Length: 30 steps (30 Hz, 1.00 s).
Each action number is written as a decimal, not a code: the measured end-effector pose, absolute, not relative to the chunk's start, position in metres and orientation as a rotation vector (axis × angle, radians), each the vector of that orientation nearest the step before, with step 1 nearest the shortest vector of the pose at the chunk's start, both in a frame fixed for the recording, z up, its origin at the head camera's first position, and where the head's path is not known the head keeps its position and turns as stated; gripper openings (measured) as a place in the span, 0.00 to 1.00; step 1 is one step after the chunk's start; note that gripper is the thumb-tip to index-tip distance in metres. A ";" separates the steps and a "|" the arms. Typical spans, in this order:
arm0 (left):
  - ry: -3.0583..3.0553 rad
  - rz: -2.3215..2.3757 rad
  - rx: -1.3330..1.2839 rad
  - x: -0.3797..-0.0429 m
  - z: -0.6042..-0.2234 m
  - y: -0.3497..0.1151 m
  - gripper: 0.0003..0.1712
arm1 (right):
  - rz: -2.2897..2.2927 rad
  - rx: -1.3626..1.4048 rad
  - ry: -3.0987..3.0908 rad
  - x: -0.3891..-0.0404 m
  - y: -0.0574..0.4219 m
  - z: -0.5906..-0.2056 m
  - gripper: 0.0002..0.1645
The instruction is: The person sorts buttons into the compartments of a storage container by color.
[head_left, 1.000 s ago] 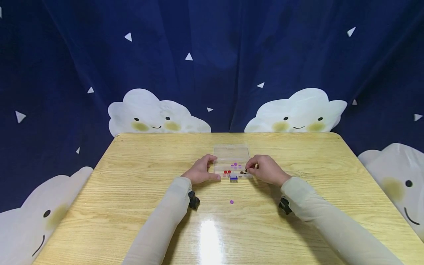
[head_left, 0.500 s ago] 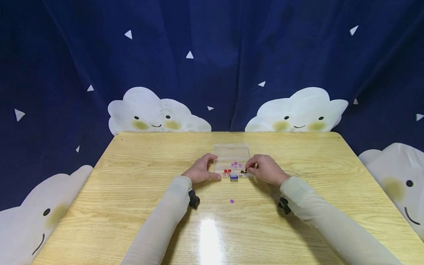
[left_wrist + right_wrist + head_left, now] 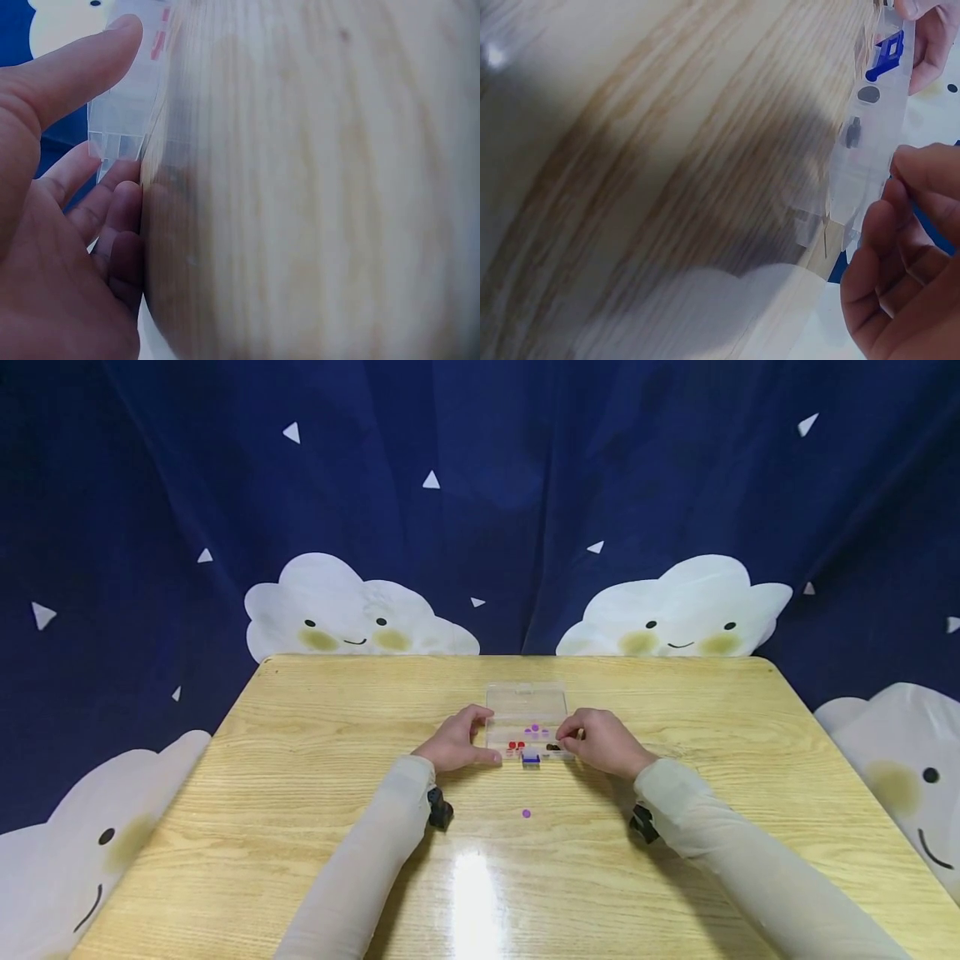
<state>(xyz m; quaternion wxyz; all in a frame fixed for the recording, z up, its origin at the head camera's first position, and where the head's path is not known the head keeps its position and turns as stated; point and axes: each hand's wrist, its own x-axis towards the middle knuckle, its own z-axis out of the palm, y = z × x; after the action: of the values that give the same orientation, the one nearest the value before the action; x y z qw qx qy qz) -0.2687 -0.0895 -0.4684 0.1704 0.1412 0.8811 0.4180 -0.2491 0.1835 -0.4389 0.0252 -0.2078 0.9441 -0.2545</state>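
A clear plastic box (image 3: pixel 527 700) lies with its lid up on the wooden table, a blue latch (image 3: pixel 531 760) at its front. My left hand (image 3: pixel 459 740) holds the box's left end, thumb at the front corner and fingers round the side. Over the right compartment my right hand (image 3: pixel 603 745) pinches a small black disc between thumb and index, mostly hidden by the fingertips. Other black discs (image 3: pixel 868 94) sit below in that compartment. Red discs (image 3: pixel 517 745) occupy the front left compartment, purple discs (image 3: pixel 536 728) the back.
One loose purple disc (image 3: pixel 527 814) lies on the table (image 3: pixel 337 710) in front of the box. A dark blue curtain (image 3: pixel 495 493) with white clouds hangs behind the table's far edge.
Both hands keep nearly the same places at the box. The black discs by the right fingertips now look closer together. The head view has tipped slightly.
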 end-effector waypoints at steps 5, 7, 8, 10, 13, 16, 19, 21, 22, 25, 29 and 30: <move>2.506 1.186 0.402 -0.269 -0.468 -0.088 0.47 | -0.785 -0.639 2.931 -0.248 0.185 -0.438 0.06; 2.509 1.181 0.400 -0.269 -0.467 -0.088 0.47 | -0.794 -0.635 2.930 -0.248 0.186 -0.438 0.06; 2.511 1.177 0.399 -0.269 -0.467 -0.088 0.47 | -0.799 -0.632 2.928 -0.248 0.186 -0.438 0.06; 2.514 1.173 0.396 -0.268 -0.467 -0.087 0.47 | -0.812 -0.626 2.924 -0.248 0.187 -0.437 0.06; 2.512 1.170 0.391 -0.268 -0.467 -0.087 0.47 | -0.824 -0.628 2.917 -0.246 0.188 -0.435 0.06; 2.511 1.170 0.385 -0.269 -0.468 -0.087 0.46 | -0.832 -0.636 2.912 -0.244 0.189 -0.434 0.07; 2.514 1.171 0.385 -0.269 -0.469 -0.088 0.46 | -0.845 -0.639 2.907 -0.241 0.189 -0.432 0.06; 2.514 1.170 0.386 -0.269 -0.469 -0.088 0.47 | -0.859 -0.659 2.901 -0.238 0.189 -0.432 0.06; 2.515 1.168 0.387 -0.269 -0.469 -0.088 0.47 | -0.870 -0.663 2.897 -0.236 0.189 -0.431 0.06; 2.513 1.168 0.386 -0.269 -0.468 -0.088 0.47 | -0.894 -0.670 2.884 -0.231 0.188 -0.429 0.05; 2.512 1.171 0.386 -0.269 -0.468 -0.088 0.47 | -0.901 -0.673 2.876 -0.227 0.186 -0.427 0.05; 2.511 1.171 0.387 -0.269 -0.468 -0.088 0.47 | -0.899 -0.678 2.876 -0.227 0.186 -0.427 0.05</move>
<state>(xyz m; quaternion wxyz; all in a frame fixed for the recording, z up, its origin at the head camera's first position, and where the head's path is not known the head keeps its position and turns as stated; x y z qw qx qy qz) -0.2686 -0.0880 -0.4679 0.1710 0.1364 0.8843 0.4125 -0.2266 0.1857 -0.4269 0.0264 -0.2196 0.9308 -0.2910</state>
